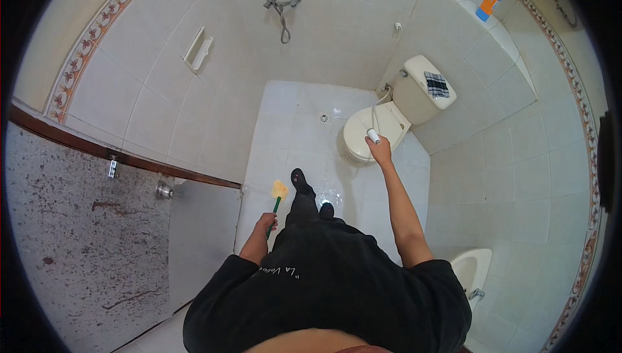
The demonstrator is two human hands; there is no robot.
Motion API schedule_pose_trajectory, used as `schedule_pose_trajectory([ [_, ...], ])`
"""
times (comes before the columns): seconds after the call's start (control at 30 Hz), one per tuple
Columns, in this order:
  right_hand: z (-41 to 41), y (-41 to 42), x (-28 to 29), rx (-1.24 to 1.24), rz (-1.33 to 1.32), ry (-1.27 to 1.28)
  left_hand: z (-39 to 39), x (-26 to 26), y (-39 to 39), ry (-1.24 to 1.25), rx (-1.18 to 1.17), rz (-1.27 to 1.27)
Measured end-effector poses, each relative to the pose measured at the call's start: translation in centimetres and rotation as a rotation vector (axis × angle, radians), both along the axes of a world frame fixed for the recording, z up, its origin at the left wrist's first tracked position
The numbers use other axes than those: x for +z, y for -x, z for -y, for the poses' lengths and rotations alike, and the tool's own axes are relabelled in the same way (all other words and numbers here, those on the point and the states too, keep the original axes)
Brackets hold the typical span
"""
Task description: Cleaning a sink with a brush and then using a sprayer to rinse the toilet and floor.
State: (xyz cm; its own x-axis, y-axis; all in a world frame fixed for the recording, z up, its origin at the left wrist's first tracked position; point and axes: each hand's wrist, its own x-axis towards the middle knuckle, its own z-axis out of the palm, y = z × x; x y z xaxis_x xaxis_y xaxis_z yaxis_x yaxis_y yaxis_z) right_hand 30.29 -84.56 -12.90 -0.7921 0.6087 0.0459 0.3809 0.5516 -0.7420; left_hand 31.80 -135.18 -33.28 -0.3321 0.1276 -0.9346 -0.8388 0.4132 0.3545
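Note:
My left hand (266, 223) grips the green handle of a brush (279, 190) with a yellow head, held low beside my left leg. In my right hand (380, 150) is a white handheld bidet sprayer (373, 135), its pale hose running up to a valve on the wall. The sprayer is above the closed lid of a cream toilet (362, 132). Whether water comes out of it cannot be told. A dark checked cloth (436, 85) lies on the tank lid.
A floor drain (324, 118) sits in the white tiled floor, which shines wet near my shoes. A blue bottle (490, 2) stands on the tiled ledge. The washbasin (474, 270) is at lower right, the speckled door (87, 226) at left. A shower mixer (283, 1) is on the far wall.

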Motion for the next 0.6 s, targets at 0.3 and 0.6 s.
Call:
schedule_pose_trajectory([
  [0.3, 2.7, 3.5, 6.5, 0.095, -0.174, 0.089, 0.3, -0.6, -1.2, 0.088, -0.055, 0.065],
  [0.6, 2.0, 5.1, 12.0, 0.100, -0.374, 0.215, 2.4, -2.9, -2.4, 0.102, -0.058, 0.097],
])
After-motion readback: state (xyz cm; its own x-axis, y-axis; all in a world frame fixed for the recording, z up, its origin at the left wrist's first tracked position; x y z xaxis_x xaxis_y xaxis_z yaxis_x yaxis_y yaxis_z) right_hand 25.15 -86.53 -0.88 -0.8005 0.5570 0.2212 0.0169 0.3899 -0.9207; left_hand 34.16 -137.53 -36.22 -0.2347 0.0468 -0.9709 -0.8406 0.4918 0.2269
